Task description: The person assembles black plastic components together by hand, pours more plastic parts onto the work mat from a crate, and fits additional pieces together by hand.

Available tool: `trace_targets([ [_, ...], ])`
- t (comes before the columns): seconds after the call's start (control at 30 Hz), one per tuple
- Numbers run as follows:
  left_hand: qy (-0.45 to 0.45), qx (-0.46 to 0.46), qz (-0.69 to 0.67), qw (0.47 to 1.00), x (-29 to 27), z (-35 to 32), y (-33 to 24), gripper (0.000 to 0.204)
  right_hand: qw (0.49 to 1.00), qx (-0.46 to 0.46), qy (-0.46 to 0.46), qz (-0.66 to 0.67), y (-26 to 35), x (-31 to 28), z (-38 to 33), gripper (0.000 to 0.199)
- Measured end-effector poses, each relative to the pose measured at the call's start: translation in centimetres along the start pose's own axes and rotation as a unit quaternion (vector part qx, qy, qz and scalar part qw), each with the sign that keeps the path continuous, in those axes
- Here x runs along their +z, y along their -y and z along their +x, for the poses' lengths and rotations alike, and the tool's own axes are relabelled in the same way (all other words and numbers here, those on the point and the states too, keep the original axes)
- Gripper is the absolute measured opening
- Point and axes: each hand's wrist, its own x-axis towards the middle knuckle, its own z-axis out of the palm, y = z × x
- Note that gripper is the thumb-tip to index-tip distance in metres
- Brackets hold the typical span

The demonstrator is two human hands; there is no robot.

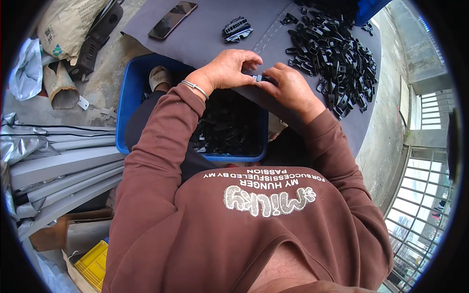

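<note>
1 shiny piece (258,78) between fingertips (264,85)

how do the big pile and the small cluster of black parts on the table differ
The pile is large and sprawling; the cluster is small and compact. The pile's parts point every which way; the cluster's mostly line up. The pile lies right of the cluster. Both rest on the grey table.
</note>
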Motion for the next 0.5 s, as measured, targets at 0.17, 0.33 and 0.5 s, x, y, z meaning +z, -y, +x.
trace_targets([
  [0.17,-0.225,-0.039,0.284,0.931,-1.7,1.2,0.8,0.04,0.984,0.053,-0.1,-0.134,-3.3,-1.6,-1.4,0.02],
  [0.33,-0.243,-0.041,0.296,0.923,0.1,2.1,2.3,0.035,0.978,0.065,-0.018,-0.199,-4.5,0.1,-0.7,0.02],
  [0.5,-0.146,-0.126,0.179,0.965,0.3,1.2,-1.9,0.029,0.993,0.08,0.021,-0.086,-4.1,-0.8,-0.9,0.023],
])
